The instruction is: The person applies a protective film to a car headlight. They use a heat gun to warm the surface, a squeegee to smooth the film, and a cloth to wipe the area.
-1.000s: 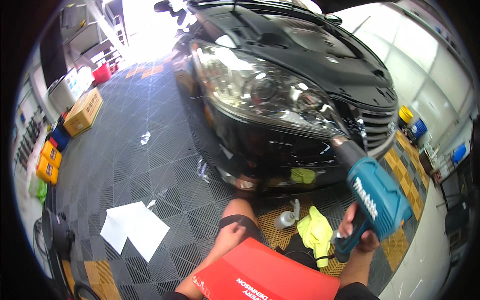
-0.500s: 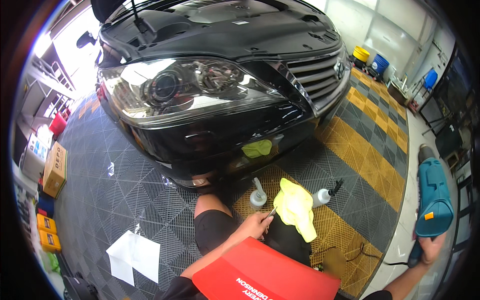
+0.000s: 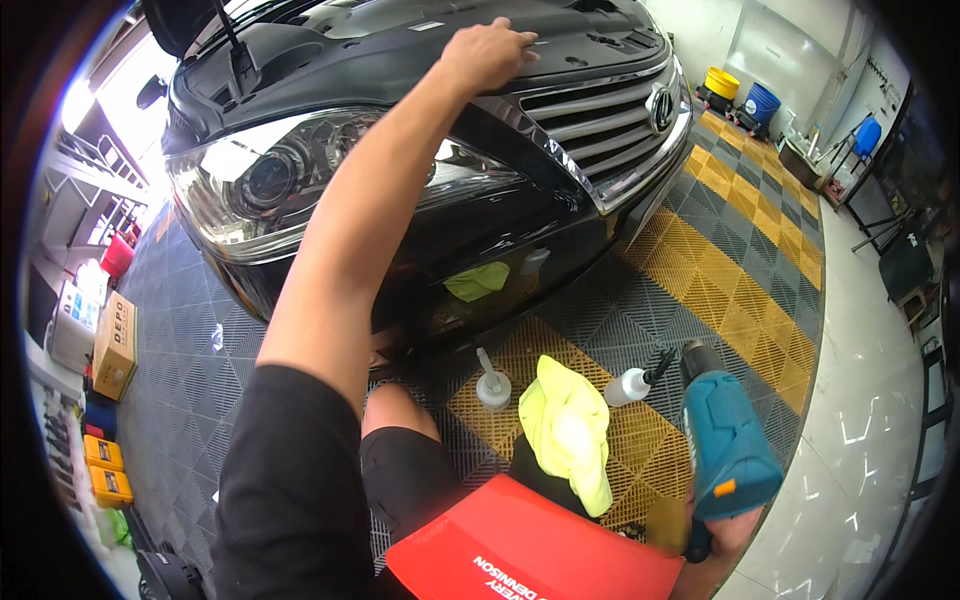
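The black car front [image 3: 480,200] fills the upper centre; its bumper edge sits low over the tiled grid floor [image 3: 720,260], leaving a narrow gap beneath. Open floor lies to the right, running out to a smooth pale strip along the wall; to the left, cardboard boxes [image 3: 115,345] and yellow containers [image 3: 105,470] line the edge. The left hand [image 3: 490,55] is extended up and forward, arm nearly straight, palm down, fingers spread flat on the car's upper front edge above the grille [image 3: 610,120], clamped on nothing. The right hand [image 3: 725,535] is low at the right, wrapped closed around the grip of a teal heat gun [image 3: 725,440], nozzle pointing up and away, just beside a white squeeze bottle [image 3: 635,383]. A yellow cloth [image 3: 570,435] lies between the knees, a second bottle [image 3: 492,385] near it.
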Motion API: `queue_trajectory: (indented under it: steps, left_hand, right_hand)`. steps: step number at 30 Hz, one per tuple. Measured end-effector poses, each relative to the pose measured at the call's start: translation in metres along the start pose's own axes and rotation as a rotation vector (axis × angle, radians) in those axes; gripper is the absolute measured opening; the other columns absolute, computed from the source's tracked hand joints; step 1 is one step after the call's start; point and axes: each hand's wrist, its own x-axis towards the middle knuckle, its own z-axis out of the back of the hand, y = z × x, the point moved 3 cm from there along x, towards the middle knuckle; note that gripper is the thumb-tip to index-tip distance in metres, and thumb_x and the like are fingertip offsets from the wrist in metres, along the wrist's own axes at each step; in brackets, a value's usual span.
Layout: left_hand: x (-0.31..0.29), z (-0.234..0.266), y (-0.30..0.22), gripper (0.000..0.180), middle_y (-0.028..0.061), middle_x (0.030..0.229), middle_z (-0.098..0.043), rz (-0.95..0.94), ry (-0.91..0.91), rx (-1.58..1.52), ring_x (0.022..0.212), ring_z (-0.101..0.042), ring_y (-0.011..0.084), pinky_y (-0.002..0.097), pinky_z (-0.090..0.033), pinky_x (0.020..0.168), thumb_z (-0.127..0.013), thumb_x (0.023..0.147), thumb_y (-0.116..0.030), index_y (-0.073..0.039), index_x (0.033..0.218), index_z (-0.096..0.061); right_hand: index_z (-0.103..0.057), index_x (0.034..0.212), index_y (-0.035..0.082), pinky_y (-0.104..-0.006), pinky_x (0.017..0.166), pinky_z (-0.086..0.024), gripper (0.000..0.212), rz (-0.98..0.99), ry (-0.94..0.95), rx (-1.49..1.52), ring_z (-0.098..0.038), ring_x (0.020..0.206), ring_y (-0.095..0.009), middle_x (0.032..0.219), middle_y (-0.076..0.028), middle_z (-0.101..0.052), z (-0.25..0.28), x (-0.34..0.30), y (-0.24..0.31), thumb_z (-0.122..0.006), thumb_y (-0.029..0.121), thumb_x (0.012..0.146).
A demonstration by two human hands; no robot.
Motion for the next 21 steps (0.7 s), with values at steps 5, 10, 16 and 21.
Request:
queue_trajectory:
  steps: [5, 10, 16, 21]
  left_hand:
    - [0.040, -0.038, 0.039, 0.056, 0.0163, 0.137, -0.062, 0.072, 0.136, 0.113, 0.125, -0.062, 0.0381, 0.0506, -0.052, 0.101, -0.061, 0.098, -0.056, -0.026, 0.144, -0.062]
    - [0.044, -0.033, 0.025, 0.059, 0.0189, 0.135, -0.062, 0.073, 0.140, 0.061, 0.128, -0.059, 0.0401, 0.0519, -0.050, 0.103, -0.064, 0.095, -0.059, -0.024, 0.143, -0.064]
    - [-0.016, 0.042, 0.022, 0.042, 0.0206, 0.128, -0.066, -0.038, -0.208, -0.009, 0.113, -0.068, 0.0343, 0.0464, -0.054, 0.099, -0.067, 0.098, -0.040, -0.015, 0.131, -0.069]
    - [-0.237, 0.059, -0.121, 0.027, 0.0116, 0.080, -0.067, 0.255, 0.025, -1.014, 0.080, -0.068, 0.0237, 0.0364, -0.054, 0.073, -0.059, 0.099, -0.024, 0.001, 0.100, -0.071]
  right_hand:
    - [-0.051, 0.129, -0.010, -0.0365, 0.069, -0.056, 0.067, -0.042, 0.191, 0.567, -0.068, 0.081, -0.028, 0.101, -0.019, -0.066, -0.044, 0.002, -0.013, -0.082, 0.020, 0.078]
    - [-0.051, 0.124, -0.014, -0.0348, 0.063, -0.054, 0.065, -0.151, 0.485, 1.038, -0.067, 0.077, -0.027, 0.096, -0.021, -0.064, -0.101, 0.047, -0.010, -0.083, 0.022, 0.080]
    - [-0.048, 0.117, -0.014, -0.0314, 0.052, -0.053, 0.062, -0.159, 0.631, 1.054, -0.066, 0.069, -0.022, 0.093, -0.022, -0.061, -0.120, 0.093, 0.000, -0.079, 0.032, 0.092]
    - [-0.043, 0.115, -0.013, -0.0305, 0.047, -0.051, 0.065, 0.025, 0.431, 1.095, -0.059, 0.064, -0.022, 0.094, -0.017, -0.051, -0.098, 0.097, 0.001, -0.079, 0.036, 0.093]
